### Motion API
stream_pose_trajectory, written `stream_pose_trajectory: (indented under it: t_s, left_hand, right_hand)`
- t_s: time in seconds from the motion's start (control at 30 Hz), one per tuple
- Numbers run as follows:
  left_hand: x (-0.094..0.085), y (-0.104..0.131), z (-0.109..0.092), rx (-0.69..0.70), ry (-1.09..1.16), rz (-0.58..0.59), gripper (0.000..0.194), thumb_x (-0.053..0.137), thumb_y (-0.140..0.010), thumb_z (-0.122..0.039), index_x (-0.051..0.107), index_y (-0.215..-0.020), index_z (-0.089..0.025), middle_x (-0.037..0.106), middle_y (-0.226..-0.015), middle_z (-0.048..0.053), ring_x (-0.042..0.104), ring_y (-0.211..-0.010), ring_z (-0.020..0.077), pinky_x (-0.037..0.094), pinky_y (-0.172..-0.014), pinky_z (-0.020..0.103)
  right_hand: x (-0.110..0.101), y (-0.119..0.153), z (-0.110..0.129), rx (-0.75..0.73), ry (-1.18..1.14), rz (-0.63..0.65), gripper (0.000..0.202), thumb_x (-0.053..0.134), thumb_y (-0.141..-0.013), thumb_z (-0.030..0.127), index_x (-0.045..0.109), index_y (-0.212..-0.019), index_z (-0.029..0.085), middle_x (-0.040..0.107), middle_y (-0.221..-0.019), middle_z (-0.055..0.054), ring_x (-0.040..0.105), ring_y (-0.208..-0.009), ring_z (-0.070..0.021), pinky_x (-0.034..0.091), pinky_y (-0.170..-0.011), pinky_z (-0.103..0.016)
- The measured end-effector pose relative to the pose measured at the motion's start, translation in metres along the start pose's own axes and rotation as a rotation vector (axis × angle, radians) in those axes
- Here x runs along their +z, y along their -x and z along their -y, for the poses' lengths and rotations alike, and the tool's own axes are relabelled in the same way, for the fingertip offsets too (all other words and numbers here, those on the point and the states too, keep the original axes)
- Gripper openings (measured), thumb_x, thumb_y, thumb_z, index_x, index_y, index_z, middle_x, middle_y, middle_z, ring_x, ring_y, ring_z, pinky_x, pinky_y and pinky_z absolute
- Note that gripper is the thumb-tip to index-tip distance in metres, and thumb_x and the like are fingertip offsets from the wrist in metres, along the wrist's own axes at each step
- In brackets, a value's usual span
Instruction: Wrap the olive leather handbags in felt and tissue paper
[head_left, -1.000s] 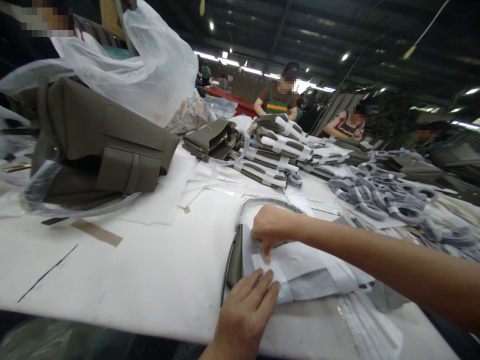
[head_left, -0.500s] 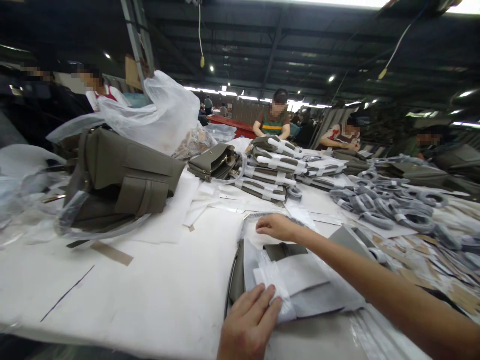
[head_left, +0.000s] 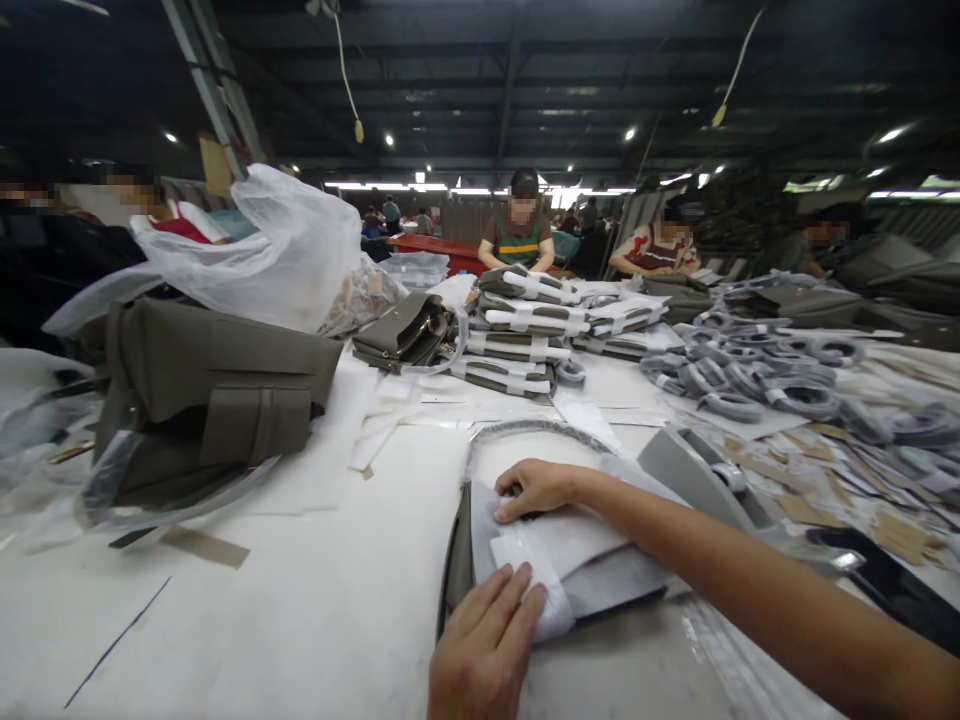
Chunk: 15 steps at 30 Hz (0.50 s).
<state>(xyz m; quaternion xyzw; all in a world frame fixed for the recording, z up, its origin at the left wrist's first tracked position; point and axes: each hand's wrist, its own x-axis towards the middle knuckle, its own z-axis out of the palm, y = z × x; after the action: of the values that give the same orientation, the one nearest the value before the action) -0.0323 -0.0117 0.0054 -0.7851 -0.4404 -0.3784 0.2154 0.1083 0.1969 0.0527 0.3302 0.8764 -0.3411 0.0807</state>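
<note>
A dark olive handbag (head_left: 459, 565) lies on the white table before me, its front covered with translucent white sheet and a white paper band (head_left: 551, 590). Its handle (head_left: 536, 430), sheathed in clear plastic, arches away at the far side. My left hand (head_left: 487, 635) rests flat on the near edge of the band, fingers stretched out side by side. Reaching across from the right, my right hand (head_left: 536, 490) is at the upper part of the bag, fingers curled toward the thumb. Whatever lies between those fingertips is too small to make out.
To the left stands a larger olive bag (head_left: 217, 390) under plastic film. Wrapped bags (head_left: 517, 345) are stacked at the back. Coiled wrapped straps (head_left: 742, 385), a grey box-like piece (head_left: 690, 475) and a dark flat object (head_left: 892, 580) lie rightward. Co-workers sit or stand beyond.
My right hand has come down from near the handle onto the bag's upper part. My left hand stays on the band. The whole view has shifted, with things now further left.
</note>
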Motion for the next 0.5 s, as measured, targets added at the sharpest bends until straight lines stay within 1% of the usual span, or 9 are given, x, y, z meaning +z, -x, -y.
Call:
stream_pose_trajectory:
  t_s: [0.1, 0.2, 0.27, 0.33, 0.37, 0.4, 0.43, 0.47, 0.5]
  left_hand:
    - [0.001, 0.001, 0.001, 0.029, -0.018, 0.013, 0.038, 0.037, -0.099, -0.012, 0.071, -0.113, -0.02, 0.073, -0.119, -0.001, 0.07, -0.105, 0.017, 0.06, -0.085, 0.026]
    - [0.002, 0.002, 0.003, 0.059, -0.023, 0.025, 0.04, 0.04, -0.093, -0.006, 0.07, -0.116, -0.019, 0.073, -0.12, 0.0, 0.069, -0.109, 0.0159, 0.058, -0.091, 0.025]
    - [0.001, 0.002, 0.006, 0.089, -0.001, 0.047, 0.042, 0.042, -0.089, -0.006, 0.067, -0.121, -0.018, 0.071, -0.124, 0.002, 0.067, -0.113, 0.017, 0.057, -0.094, 0.026]
    - [-0.002, 0.003, 0.011, 0.137, 0.067, 0.082, 0.043, 0.046, -0.087, -0.008, 0.066, -0.124, -0.017, 0.069, -0.127, 0.004, 0.065, -0.117, 0.0183, 0.055, -0.097, 0.027]
    - [-0.005, 0.003, 0.013, 0.151, 0.129, 0.096, 0.042, 0.049, -0.087, -0.009, 0.065, -0.124, -0.018, 0.069, -0.128, 0.004, 0.064, -0.119, 0.0182, 0.054, -0.098, 0.026]
    - [-0.009, 0.004, 0.016, 0.132, 0.207, 0.105, 0.041, 0.051, -0.087, -0.011, 0.065, -0.124, -0.02, 0.068, -0.129, 0.004, 0.064, -0.119, 0.0178, 0.053, -0.1, 0.025]
    - [-0.012, 0.005, 0.019, 0.074, 0.295, 0.105, 0.039, 0.054, -0.088, -0.013, 0.066, -0.124, -0.023, 0.068, -0.129, 0.003, 0.063, -0.12, 0.017, 0.051, -0.102, 0.024]
    - [-0.015, 0.006, 0.023, -0.055, 0.379, 0.095, 0.036, 0.055, -0.089, -0.018, 0.066, -0.123, -0.025, 0.067, -0.131, 0.003, 0.062, -0.121, 0.0171, 0.048, -0.105, 0.025]
    - [-0.018, 0.006, 0.027, -0.232, 0.447, 0.087, 0.034, 0.056, -0.091, -0.024, 0.066, -0.124, -0.028, 0.064, -0.135, 0.002, 0.06, -0.124, 0.0181, 0.045, -0.109, 0.028]
  right_hand:
    - [0.009, 0.002, 0.0, -0.009, -0.016, -0.084, 0.044, 0.059, -0.086, 0.059, 0.071, -0.083, 0.017, 0.061, -0.068, 0.004, 0.052, -0.064, -0.011, 0.037, -0.059, -0.021]
    - [0.017, 0.002, 0.006, 0.038, 0.013, -0.256, 0.047, 0.047, -0.096, 0.05, 0.071, -0.076, 0.015, 0.062, -0.063, 0.001, 0.053, -0.061, -0.0123, 0.037, -0.058, -0.023]
    - [0.018, 0.007, 0.012, 0.057, 0.037, -0.375, 0.043, 0.045, -0.098, 0.043, 0.073, -0.08, 0.016, 0.069, -0.07, -0.002, 0.06, -0.067, -0.0148, 0.041, -0.064, -0.024]
    - [0.015, 0.023, 0.017, 0.059, 0.063, -0.479, 0.031, 0.049, -0.097, 0.036, 0.075, -0.093, 0.02, 0.075, -0.09, -0.003, 0.066, -0.086, -0.0179, 0.044, -0.077, -0.026]
    - [0.012, 0.037, 0.018, 0.068, 0.08, -0.529, 0.026, 0.052, -0.096, 0.034, 0.075, -0.101, 0.022, 0.075, -0.102, -0.003, 0.066, -0.097, -0.0196, 0.044, -0.086, -0.027]
    - [0.009, 0.054, 0.017, 0.092, 0.099, -0.579, 0.025, 0.054, -0.095, 0.033, 0.074, -0.107, 0.024, 0.073, -0.112, -0.004, 0.064, -0.107, -0.0213, 0.042, -0.094, -0.029]
    - [0.008, 0.073, 0.014, 0.132, 0.117, -0.627, 0.027, 0.056, -0.094, 0.034, 0.072, -0.113, 0.025, 0.071, -0.12, -0.005, 0.061, -0.115, -0.0233, 0.04, -0.1, -0.031]
    - [0.007, 0.095, 0.01, 0.19, 0.132, -0.671, 0.03, 0.057, -0.094, 0.035, 0.07, -0.119, 0.024, 0.068, -0.126, -0.007, 0.058, -0.12, -0.0255, 0.038, -0.105, -0.034]
    - [0.007, 0.117, 0.004, 0.265, 0.142, -0.71, 0.034, 0.057, -0.094, 0.037, 0.067, -0.123, 0.022, 0.065, -0.13, -0.01, 0.055, -0.124, -0.0282, 0.037, -0.107, -0.038]
